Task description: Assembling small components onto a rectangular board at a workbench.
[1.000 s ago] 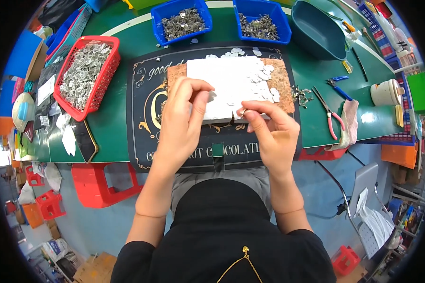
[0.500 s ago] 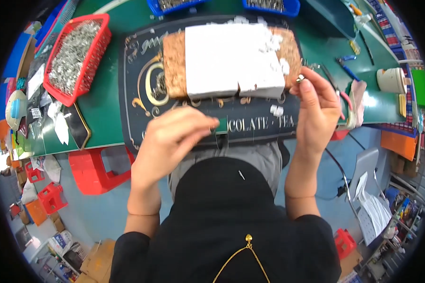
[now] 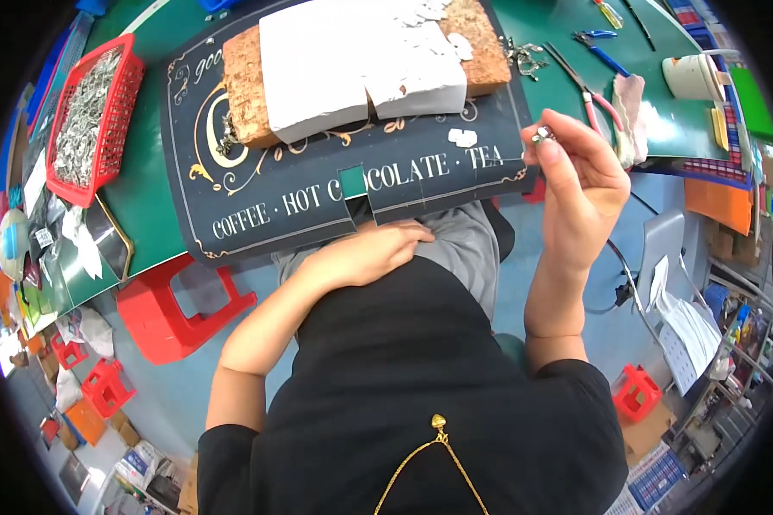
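My right hand [image 3: 580, 184] is raised off the right edge of the dark printed mat [image 3: 275, 184]. Its thumb and forefinger pinch a small shiny metal piece [image 3: 543, 134], whose exact kind is too small to make out. My left hand [image 3: 374, 251] lies at my waist, just below the mat's front edge, fingers stretched out over the grey cloth on my lap, with nothing seen in it. On the mat a cork-like brown block [image 3: 249, 90] carries a white covering [image 3: 313, 73] with small white pieces scattered at its right. A few more white bits [image 3: 462, 137] lie before it.
A red basket [image 3: 116, 129] full of small metal parts stands at the left. Red-handled pliers [image 3: 588, 94], blue-handled cutters [image 3: 601, 51], a pinkish cloth [image 3: 629, 107] and a white cup [image 3: 691, 77] sit on the green table at the right. A red stool [image 3: 159, 313] stands below left.
My left hand has dropped from over the mat to my lap. My right hand still pinches the metal piece, nearly in place. The view has shifted, so the table appears higher and further left.
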{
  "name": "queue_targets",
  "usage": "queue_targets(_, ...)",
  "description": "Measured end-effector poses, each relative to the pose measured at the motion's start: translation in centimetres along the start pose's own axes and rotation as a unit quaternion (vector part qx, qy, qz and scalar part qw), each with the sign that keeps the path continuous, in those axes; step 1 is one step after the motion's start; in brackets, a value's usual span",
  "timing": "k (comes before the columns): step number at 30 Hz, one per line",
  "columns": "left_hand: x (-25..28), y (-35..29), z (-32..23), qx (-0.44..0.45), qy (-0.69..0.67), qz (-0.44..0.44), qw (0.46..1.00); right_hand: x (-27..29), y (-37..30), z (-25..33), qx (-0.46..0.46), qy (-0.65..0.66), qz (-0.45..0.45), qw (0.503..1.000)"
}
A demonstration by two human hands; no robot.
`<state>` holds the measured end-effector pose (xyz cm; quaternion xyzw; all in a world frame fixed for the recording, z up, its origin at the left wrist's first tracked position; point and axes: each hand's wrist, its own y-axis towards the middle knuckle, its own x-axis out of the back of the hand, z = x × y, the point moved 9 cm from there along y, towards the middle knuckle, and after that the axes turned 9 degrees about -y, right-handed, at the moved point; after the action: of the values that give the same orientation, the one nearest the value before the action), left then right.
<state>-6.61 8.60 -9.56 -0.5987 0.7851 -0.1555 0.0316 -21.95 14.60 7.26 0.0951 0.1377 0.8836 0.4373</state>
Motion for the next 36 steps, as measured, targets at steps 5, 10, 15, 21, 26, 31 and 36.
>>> queue_targets(5,-0.6,1.8,-0.5,0.095,0.085,0.041,0.991,-0.8,-0.3,-1.2,-0.069,0.034,0.032,0.996)
queue_targets(10,-0.4,0.1,-5.5,-0.082,0.227,-0.136,0.961,-3.2,-0.5,-1.2,-0.049,0.058,0.077,0.994)
queue_targets(15,4.9,-5.3,-12.8,-0.148,0.019,-0.29,0.945,-4.6,-0.3,-1.4,-0.059,0.095,0.109,0.988)
queue_targets(21,12.2,-7.8,-12.4,-0.145,-0.304,-0.443,0.831,-7.0,0.0,2.9,0.176,-0.131,0.094,0.971)
queue_targets(26,12.6,-7.7,-11.7,-0.143,-0.24,-0.451,0.847,-9.2,-0.5,3.8,0.26,-0.191,0.051,0.945)
queue_targets(31,13.2,-7.9,-13.5,-0.157,-0.015,-0.471,0.868,-9.6,-0.2,3.5,0.294,-0.219,0.016,0.93)
queue_targets(36,13.4,-8.2,-13.8,-0.161,-0.039,-0.513,0.842,-9.9,0.0,3.2,0.292,-0.248,0.005,0.923)
